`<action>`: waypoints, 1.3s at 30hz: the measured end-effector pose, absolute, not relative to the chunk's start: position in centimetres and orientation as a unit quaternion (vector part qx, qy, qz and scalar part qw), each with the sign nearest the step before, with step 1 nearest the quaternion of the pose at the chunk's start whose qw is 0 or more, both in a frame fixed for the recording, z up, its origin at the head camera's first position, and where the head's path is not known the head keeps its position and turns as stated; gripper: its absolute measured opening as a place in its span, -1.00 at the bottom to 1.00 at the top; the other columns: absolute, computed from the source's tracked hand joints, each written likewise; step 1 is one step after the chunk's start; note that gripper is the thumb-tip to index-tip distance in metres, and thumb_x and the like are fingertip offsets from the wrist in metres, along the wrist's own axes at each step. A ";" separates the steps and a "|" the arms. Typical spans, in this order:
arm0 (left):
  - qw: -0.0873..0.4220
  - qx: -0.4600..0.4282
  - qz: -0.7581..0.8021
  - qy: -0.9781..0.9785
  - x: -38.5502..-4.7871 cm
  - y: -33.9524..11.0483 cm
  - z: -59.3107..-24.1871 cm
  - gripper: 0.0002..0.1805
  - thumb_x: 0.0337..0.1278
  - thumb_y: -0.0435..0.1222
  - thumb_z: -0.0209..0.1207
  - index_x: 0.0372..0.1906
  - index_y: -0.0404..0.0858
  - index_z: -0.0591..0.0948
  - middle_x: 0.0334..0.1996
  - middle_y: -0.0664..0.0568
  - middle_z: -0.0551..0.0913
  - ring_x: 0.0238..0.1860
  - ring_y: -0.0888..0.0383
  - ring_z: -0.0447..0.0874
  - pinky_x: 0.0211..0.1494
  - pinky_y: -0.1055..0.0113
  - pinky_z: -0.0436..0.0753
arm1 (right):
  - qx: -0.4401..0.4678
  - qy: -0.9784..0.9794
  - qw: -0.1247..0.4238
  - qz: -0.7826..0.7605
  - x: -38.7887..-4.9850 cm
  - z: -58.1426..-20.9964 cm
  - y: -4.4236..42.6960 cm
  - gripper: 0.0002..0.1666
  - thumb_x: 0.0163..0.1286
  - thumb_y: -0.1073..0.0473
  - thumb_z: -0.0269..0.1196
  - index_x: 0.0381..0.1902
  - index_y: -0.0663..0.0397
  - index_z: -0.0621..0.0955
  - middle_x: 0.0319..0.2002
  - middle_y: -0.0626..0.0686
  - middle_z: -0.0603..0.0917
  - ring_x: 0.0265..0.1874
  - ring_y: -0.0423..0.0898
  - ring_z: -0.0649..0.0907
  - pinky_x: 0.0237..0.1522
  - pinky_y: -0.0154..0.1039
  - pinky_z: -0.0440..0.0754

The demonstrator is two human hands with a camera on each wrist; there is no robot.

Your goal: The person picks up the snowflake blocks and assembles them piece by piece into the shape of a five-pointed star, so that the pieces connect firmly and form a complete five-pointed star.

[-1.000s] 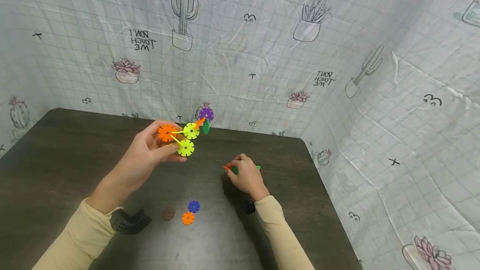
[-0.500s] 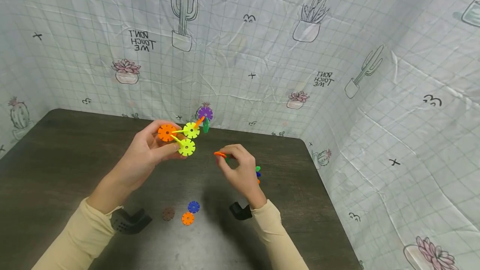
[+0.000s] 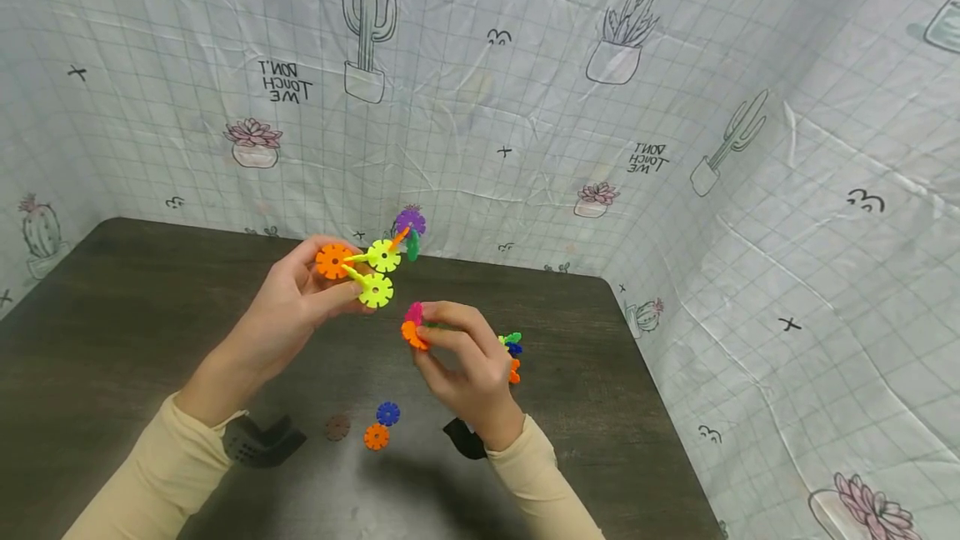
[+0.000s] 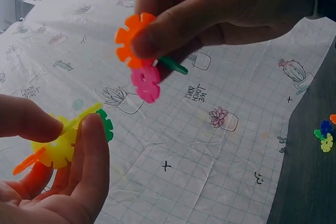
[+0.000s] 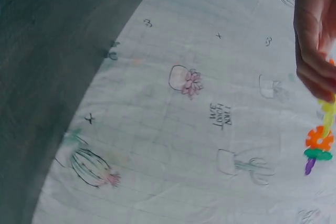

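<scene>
My left hand [image 3: 303, 298] holds up a chain of joined notched plastic discs [image 3: 384, 256] above the table. Orange, yellow, green and purple discs make up this chain, and the purple one sits at its far end. Lower and to the right, my right hand [image 3: 471, 369] pinches a smaller joined piece of orange, pink and green discs [image 4: 145, 82] between thumb and fingers. The two pieces are apart. At the right edge of the right wrist view, part of the chain [image 5: 319, 138] hangs below the left hand.
On the dark table [image 3: 187, 315] lie a brown disc [image 3: 337, 427], a blue disc [image 3: 387, 413] and an orange disc [image 3: 377, 437]. A cluster of coloured discs [image 3: 513, 348] is partly hidden behind the right hand. A patterned cloth [image 3: 450, 123] hangs behind the table.
My right hand has lifted the orange, pink and green piece off the table's right side and brought it left, turning it towards the chain. The left hand has barely moved.
</scene>
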State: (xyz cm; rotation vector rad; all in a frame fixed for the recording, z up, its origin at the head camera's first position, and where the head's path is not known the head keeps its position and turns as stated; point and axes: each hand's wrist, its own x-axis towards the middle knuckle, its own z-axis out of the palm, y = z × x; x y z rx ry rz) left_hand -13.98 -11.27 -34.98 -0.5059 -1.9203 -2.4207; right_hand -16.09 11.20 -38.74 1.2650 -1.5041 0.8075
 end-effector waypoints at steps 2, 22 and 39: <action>0.006 -0.164 -0.777 -0.608 -13.9 -11.2 -35.0 -0.67 0.34 -0.53 0.15 0.11 -0.32 0.38 -0.01 -0.07 0.59 -0.04 0.10 0.69 0.02 0.27 0.76 | 0.535 -0.604 0.500 0.314 -15.8 -38.5 11.0 -0.90 0.35 0.35 0.33 -0.30 0.33 0.63 -0.18 0.28 0.66 -0.20 0.16 0.74 -0.05 -0.15 0.77; 0.006 -0.173 -0.775 -0.607 -13.4 -10.6 -34.2 -0.62 0.25 -0.57 0.20 0.05 -0.26 0.35 -0.13 -0.07 0.57 -0.17 0.07 0.72 -0.03 0.25 0.78 | 0.533 -0.548 0.585 0.270 -15.5 -38.4 10.4 -0.94 0.31 0.40 0.36 -0.38 0.23 0.71 -0.47 0.10 0.57 -0.56 -0.07 0.57 -0.50 -0.34 0.62; 0.000 -0.159 -0.795 -0.586 -13.1 -10.4 -34.3 -0.63 0.23 -0.61 0.17 -0.06 -0.24 0.30 -0.12 -0.15 0.57 -0.16 0.07 0.74 -0.01 0.23 0.77 | 0.530 -0.560 0.553 0.316 -15.4 -38.7 10.2 -0.96 0.32 0.42 0.35 -0.35 0.31 0.70 -0.37 0.22 0.63 -0.45 0.02 0.67 -0.34 -0.27 0.74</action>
